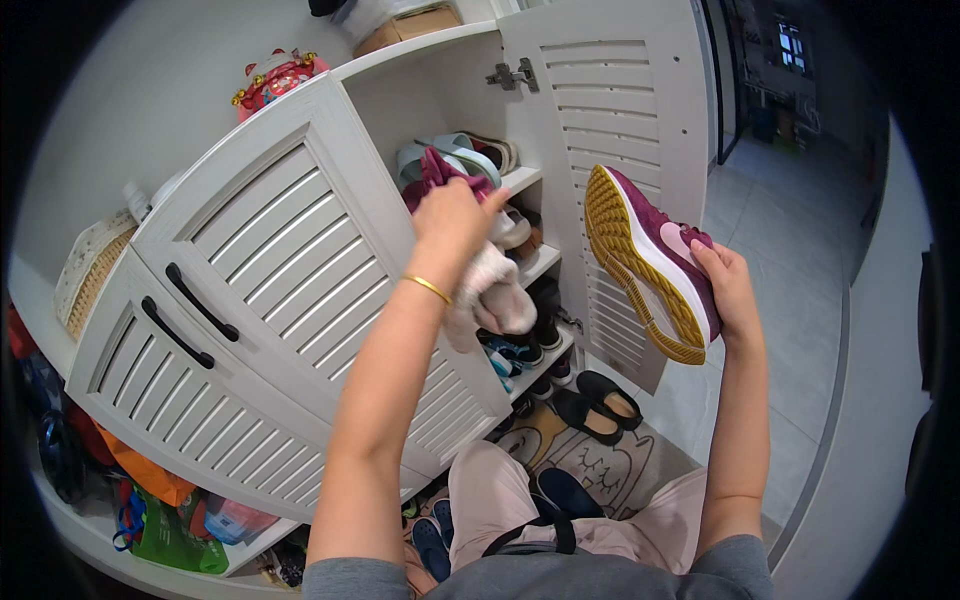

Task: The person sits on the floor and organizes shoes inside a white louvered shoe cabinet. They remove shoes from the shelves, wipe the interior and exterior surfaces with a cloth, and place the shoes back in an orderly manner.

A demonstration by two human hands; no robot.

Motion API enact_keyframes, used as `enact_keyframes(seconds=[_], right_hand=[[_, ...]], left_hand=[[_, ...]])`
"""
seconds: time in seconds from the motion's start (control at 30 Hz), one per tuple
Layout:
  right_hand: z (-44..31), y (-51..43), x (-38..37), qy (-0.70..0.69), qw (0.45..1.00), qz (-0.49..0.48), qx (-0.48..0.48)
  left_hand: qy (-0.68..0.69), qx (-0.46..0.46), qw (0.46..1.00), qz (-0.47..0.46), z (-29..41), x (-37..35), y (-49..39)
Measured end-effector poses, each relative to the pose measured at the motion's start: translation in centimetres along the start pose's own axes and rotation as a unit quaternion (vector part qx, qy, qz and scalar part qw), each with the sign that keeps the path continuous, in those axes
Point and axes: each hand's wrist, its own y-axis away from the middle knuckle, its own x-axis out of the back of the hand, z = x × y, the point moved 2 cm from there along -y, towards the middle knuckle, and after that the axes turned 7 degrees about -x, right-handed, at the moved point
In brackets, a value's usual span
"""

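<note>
My right hand (727,289) grips a maroon running sneaker (660,255) by its upper. Its mustard-coloured sole faces left, and a pale pink swoosh shows on its side. At the open shoe cabinet (420,82), my left hand (454,217) has its fingers around a maroon item (442,169); the hand hides most of it, so its kind is unclear. Pale blue slippers (469,154) sit on the upper shelf just behind it. Close below my left hand is a fluffy whitish-pink item (499,292), partly covered by my wrist.
A louvred cabinet door (607,112) stands swung out on the right. Lower shelves hold several shoes (525,349). Black slip-on shoes (600,405) and navy clogs (431,540) are on the floor, near a patterned mat (600,472). A straw hat (97,270) rests at the left.
</note>
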Motion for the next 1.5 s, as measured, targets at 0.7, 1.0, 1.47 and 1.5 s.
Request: enact_keyframes(seconds=[0.7,1.0,1.47,1.5], right_hand=[[1.6,-1.1,1.0,0.015,1.0,0.016,-0.002],[2.9,-0.4,3.9,0.002,0.999,0.035,-0.006],[3.7,0.4,4.0,0.005,1.0,0.017,-0.014],[3.7,0.5,4.1,-0.01,1.0,0.004,-0.008]], left_hand=[[-0.151,-0.025,0.988,-0.021,3.3,1.8,-3.3],[-0.088,0.092,0.992,0.004,-0.6,1.5,-6.4],[0.436,0.188,0.862,0.175,-5.2,-4.8,-1.1],[0.45,0.155,0.846,0.239,-4.7,-5.2,-0.9]])
